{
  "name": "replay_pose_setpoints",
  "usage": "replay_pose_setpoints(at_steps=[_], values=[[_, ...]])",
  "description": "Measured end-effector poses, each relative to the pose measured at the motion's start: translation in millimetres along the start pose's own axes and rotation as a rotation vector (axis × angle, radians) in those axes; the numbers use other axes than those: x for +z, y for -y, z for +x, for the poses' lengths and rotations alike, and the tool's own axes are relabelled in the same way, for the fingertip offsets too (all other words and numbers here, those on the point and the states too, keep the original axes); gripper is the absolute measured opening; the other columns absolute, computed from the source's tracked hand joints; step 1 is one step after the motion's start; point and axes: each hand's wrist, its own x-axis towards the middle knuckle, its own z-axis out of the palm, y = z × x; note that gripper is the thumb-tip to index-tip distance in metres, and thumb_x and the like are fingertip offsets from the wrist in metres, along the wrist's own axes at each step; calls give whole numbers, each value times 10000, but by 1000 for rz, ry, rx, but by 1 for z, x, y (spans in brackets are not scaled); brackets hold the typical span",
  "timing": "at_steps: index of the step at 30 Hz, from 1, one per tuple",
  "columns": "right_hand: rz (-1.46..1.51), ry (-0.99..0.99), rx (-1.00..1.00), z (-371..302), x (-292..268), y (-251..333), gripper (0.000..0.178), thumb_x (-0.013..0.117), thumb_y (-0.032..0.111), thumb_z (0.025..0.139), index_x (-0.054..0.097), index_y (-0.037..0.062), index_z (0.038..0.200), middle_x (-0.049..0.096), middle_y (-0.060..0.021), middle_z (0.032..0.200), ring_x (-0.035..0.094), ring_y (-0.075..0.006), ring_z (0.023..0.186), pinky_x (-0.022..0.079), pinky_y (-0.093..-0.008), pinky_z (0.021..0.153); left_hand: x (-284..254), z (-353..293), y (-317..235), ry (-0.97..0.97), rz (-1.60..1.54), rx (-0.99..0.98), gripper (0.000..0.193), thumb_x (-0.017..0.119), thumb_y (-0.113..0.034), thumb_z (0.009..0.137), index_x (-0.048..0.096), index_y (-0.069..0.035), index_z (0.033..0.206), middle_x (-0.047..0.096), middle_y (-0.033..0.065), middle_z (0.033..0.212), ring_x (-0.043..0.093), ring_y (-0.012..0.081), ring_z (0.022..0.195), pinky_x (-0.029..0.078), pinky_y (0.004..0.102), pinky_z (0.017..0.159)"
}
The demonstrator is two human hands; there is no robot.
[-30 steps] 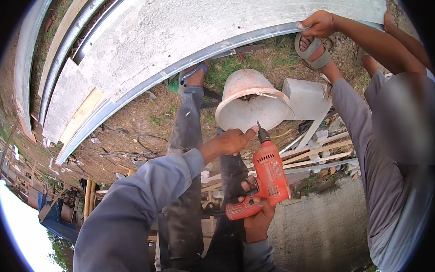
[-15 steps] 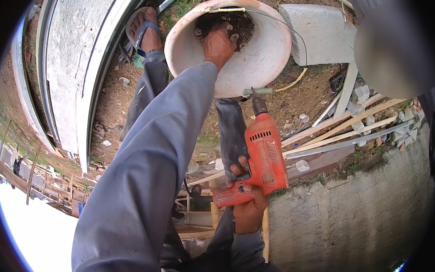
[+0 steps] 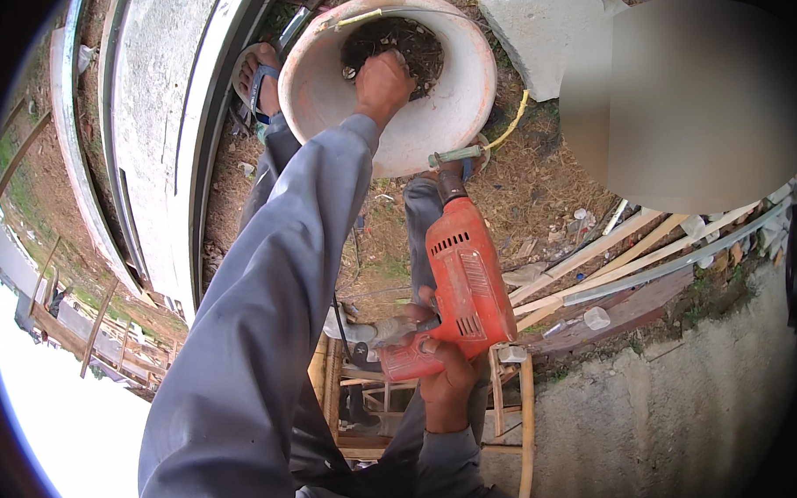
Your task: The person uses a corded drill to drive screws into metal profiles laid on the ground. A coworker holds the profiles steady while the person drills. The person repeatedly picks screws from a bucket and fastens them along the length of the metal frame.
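A whitish bucket (image 3: pixel 457 93) with reddish stains on its rim stands on the ground, dark debris (image 3: pixel 371 37) at its bottom. My left hand (image 3: pixel 385 86) reaches inside, its fingers bunched against the debris. What they hold is too hidden to name. In my right hand (image 3: pixel 447 378) is a red power drill (image 3: pixel 472 278), gripped by its handle. The drill's chuck (image 3: pixel 452 185) points toward the bucket, close to a green grip (image 3: pixel 459 154) on the bucket's yellow-wrapped wire handle (image 3: pixel 511 121).
A long pale slab (image 3: pixel 153 109) lies at left beside my sandalled foot (image 3: pixel 262 82). Concrete block (image 3: pixel 546 43) sits beyond the bucket. Wooden strips (image 3: pixel 626 257) lie along a concrete wall (image 3: pixel 674 408) at right. A blurred patch covers the upper right.
The view has shifted, so the bucket and drill appear farther left. Inside the bucket my left hand has turned, its fingers now more bunched. The drill remains in my right hand.
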Motion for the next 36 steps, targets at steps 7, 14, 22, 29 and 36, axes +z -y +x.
replay_pose_setpoints(at_steps=[7, 14, 22, 29, 36], values=[[-90, 40, -76, -22, 18, 24, 834, 615, -4, 663, 415, 40, 1472, 627, -204, 1235, 701, -326, 989, 628, -413, 632, -82, -79, -21, 26, -43, -46, 89, 668, -110, 733, 664, -24, 757, 673, 271, 741, 679, 460, 721, 543, 502, 694], [-159, 111, -81, -32, 21, 30, 789, 588, 7, 655, 467, 35, 1434, 643, -183, 1208, 706, -309, 960, 617, -403, 618, -149, -111, -35, 229, -535, -182, 234, 644, -57, 794, 695, -4, 1015, 732, 184, 832, 738, 311, 714, 585, 376, 714], [-115, 248, -90, -49, 19, 42, 772, 605, 34, 658, 472, 18, 1418, 649, -173, 1185, 701, -301, 962, 620, -395, 619, -183, -130, -60, 277, -1102, -383, 319, 743, -203, 913, 707, 23, 1135, 733, 67, 969, 720, 169, 815, 586, 290, 747], [-109, 362, -89, -41, 10, 49, 813, 615, 22, 647, 437, 25, 1440, 630, -188, 1224, 699, -307, 990, 636, -401, 648, -178, -137, -75, 216, -1364, -556, 255, 696, -209, 965, 662, -24, 1137, 687, 67, 1075, 692, 182, 926, 588, 329, 781], [-133, 394, -62, -39, 7, 58, 827, 601, -19, 646, 422, 24, 1452, 624, -198, 1240, 695, -315, 1017, 624, -391, 668, -166, -143, -83, 114, -1660, -674, 168, 605, -163, 1022, 613, -45, 1142, 671, 59, 1011, 671, 197, 942, 563, 324, 796]])
